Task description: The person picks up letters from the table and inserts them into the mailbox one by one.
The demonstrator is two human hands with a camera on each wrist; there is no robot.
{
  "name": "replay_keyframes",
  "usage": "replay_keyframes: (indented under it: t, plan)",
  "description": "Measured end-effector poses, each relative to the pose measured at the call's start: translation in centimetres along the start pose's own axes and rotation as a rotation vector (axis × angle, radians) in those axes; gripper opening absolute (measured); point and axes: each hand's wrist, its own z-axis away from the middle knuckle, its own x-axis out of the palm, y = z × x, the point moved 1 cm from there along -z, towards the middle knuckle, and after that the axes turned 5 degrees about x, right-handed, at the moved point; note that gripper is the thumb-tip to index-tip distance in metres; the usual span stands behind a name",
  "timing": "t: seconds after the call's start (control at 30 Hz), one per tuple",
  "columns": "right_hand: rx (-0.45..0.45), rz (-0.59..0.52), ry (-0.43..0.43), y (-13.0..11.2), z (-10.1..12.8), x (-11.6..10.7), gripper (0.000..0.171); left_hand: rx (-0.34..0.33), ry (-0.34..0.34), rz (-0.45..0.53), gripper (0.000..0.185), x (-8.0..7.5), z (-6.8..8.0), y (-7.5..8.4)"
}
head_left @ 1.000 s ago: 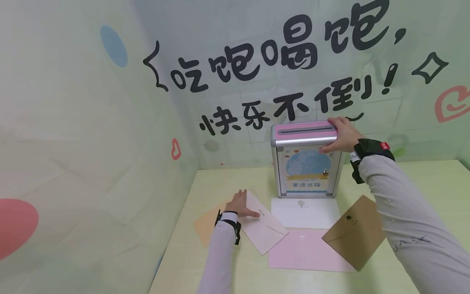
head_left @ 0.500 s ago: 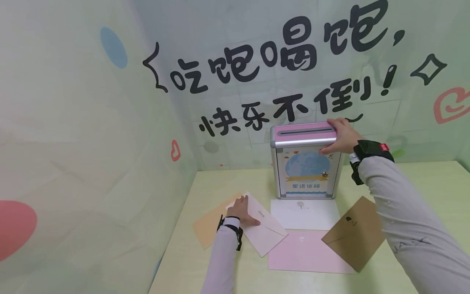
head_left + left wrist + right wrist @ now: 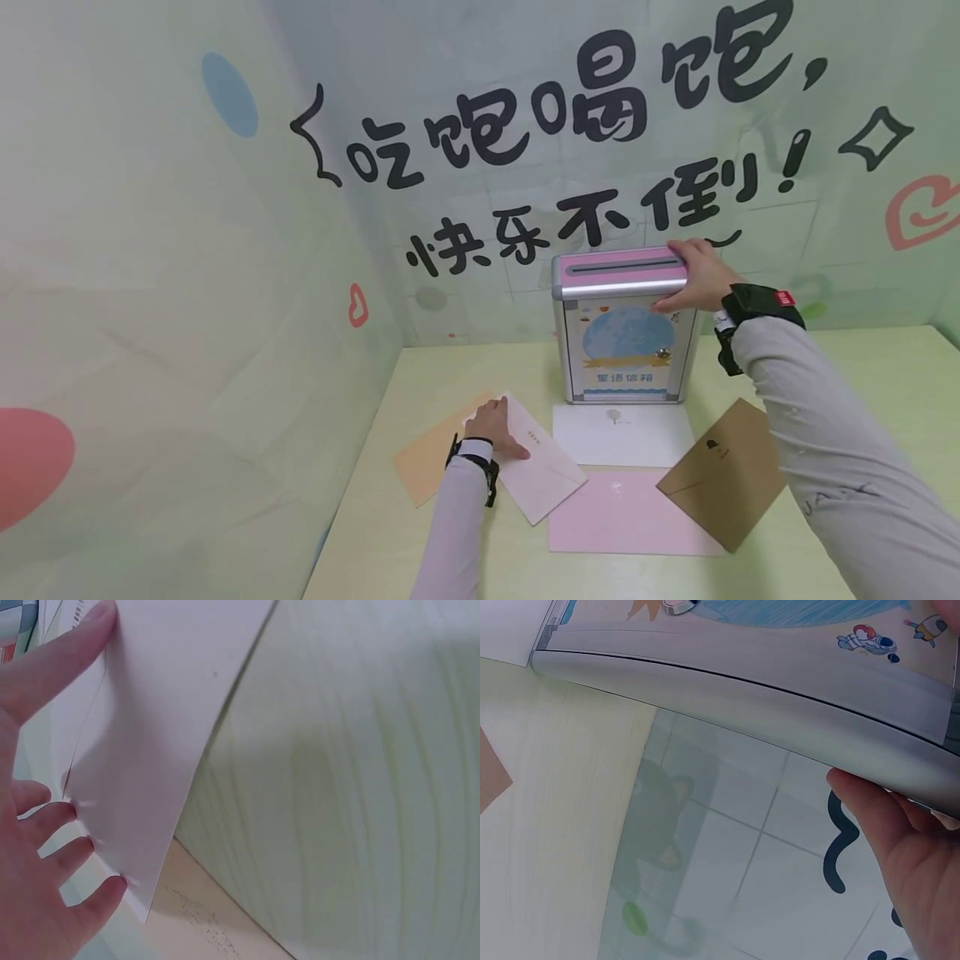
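In the head view, my left hand (image 3: 491,429) is at the upper left part of a pale pink-white envelope (image 3: 543,467). The left wrist view shows its fingertips bent at one edge of that envelope (image 3: 161,735) and the thumb on its face. An orange envelope (image 3: 431,467) lies partly beneath. My right hand (image 3: 705,275) grips the top right corner of an upright silver suggestion box (image 3: 570,358) with a pink slotted top, thumb on the front. In the right wrist view, fingers reach the box's metal edge (image 3: 705,697).
A white envelope (image 3: 622,437) lies right before the box. Closer in are a pink envelope (image 3: 622,517) and a brown envelope (image 3: 723,475), which overlaps it. Walls printed with black characters and shapes stand behind and to the left of the pale wooden table (image 3: 862,367).
My left hand has drawn its spread fingers and thumb in around the pale envelope, which has barely shifted. The right hand stays on the box, and the box has not moved.
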Motion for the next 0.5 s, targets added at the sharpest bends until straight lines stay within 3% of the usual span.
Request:
replay_keyframes:
  t: [0.23,0.5]
  plan:
    - [0.006,-0.001,0.0,-0.2,0.1,-0.2,0.104,-0.007,0.029,-0.051,0.113,0.0,-0.2,0.0]
    - [0.007,-0.002,-0.009,-0.6,0.3,-0.1,0.103,-0.089,0.018,-0.121,0.121,1.9,-1.4,-1.1]
